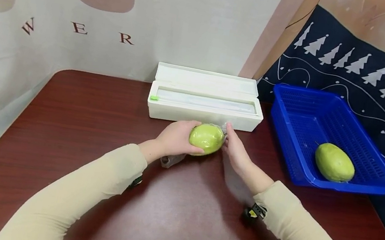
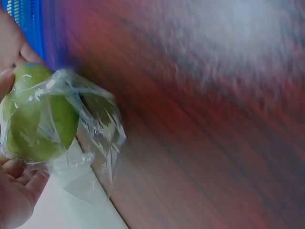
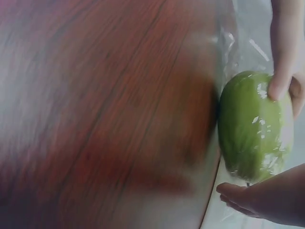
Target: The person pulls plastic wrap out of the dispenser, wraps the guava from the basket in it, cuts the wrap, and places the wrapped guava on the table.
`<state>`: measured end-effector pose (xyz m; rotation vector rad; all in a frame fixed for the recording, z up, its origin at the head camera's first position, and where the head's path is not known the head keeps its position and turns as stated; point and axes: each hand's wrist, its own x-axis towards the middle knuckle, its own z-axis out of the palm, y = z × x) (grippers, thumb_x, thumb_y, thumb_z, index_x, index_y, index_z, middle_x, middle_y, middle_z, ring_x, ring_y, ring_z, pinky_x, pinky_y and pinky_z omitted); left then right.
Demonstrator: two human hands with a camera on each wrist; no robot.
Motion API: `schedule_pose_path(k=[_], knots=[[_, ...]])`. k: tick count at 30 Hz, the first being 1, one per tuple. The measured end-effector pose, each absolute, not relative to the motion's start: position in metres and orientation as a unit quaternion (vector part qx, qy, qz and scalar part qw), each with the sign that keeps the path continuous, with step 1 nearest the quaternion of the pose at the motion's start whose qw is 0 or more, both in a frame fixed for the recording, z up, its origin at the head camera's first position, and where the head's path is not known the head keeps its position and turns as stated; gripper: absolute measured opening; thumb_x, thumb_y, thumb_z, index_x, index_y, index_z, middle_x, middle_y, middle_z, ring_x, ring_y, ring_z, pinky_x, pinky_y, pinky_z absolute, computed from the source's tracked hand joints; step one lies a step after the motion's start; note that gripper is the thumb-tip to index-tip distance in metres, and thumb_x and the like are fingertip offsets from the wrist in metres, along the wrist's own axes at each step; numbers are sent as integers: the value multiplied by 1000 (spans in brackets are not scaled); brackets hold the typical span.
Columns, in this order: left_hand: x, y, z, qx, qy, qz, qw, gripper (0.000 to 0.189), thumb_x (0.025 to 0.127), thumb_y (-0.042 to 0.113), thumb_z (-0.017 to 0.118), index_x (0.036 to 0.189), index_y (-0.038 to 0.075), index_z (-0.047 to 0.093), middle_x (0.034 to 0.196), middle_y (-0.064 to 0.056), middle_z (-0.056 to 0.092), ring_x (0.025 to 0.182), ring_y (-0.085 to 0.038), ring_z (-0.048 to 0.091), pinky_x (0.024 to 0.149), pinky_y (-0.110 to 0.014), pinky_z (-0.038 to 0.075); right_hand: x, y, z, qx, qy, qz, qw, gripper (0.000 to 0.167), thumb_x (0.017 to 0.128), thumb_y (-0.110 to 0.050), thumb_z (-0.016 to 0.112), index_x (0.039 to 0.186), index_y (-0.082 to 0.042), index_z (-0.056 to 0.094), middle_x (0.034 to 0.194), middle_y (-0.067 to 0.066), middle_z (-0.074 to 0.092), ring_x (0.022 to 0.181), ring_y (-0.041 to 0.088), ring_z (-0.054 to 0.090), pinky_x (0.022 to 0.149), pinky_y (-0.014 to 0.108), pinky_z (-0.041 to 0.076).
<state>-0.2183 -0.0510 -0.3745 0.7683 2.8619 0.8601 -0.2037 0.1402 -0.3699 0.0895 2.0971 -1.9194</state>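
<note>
Just behind the work, we see a long white box (image 1: 202, 117), lid raised; right, a blue mesh basket (image 1: 354, 187) holds a second fruit (image 1: 335, 163). Before the box, our left hand (image 1: 176, 136) grips an oval green fruit (image 1: 206, 138) in crinkled clear film (image 2: 102, 119); our right hand (image 1: 238, 151) lies straight-fingered at its end.

Glare whitens the table (image 1: 170, 220), which looks dimmer and blurrier in both wrist views.
</note>
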Motion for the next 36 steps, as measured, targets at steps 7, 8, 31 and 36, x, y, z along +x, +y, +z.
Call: schedule_pose_path(k=[7, 8, 31, 36], knots=[[-217, -51, -374, 216, 927, 304, 48, 76, 69, 50, 76, 129, 9, 53, 113, -4, 66, 96, -18, 61, 82, -35, 50, -216, 147, -376, -32, 875, -476, 83, 53, 100, -43, 31, 132, -3, 42, 133, 19, 46, 126, 29, 40, 109, 42, 30], [-217, -51, -374, 213, 926, 307, 51, 76, 69, 50, 76, 129, 9, 52, 114, -5, 65, 97, -18, 61, 82, -35, 50, -219, 149, -377, -39, 885, -457, 82, 49, 100, -40, 33, 130, -3, 44, 131, 19, 48, 124, 29, 42, 108, 42, 31], [-220, -48, -371, 216, 924, 305, 75, 75, 69, 52, 76, 127, 9, 55, 114, -4, 66, 99, -18, 61, 84, -33, 50, -243, 160, -369, -216, 882, -400, 123, 40, 97, -11, 33, 128, 5, 52, 136, 22, 49, 133, 34, 39, 113, 45, 26], [-219, -46, -371, 222, 920, 313, 79, 72, 69, 52, 75, 125, 10, 56, 111, -2, 66, 96, -17, 61, 82, -32, 50, -246, 157, -369, -235, 887, -378, 118, 36, 96, -12, 35, 122, 0, 57, 128, 18, 56, 124, 30, 47, 107, 43, 33]])
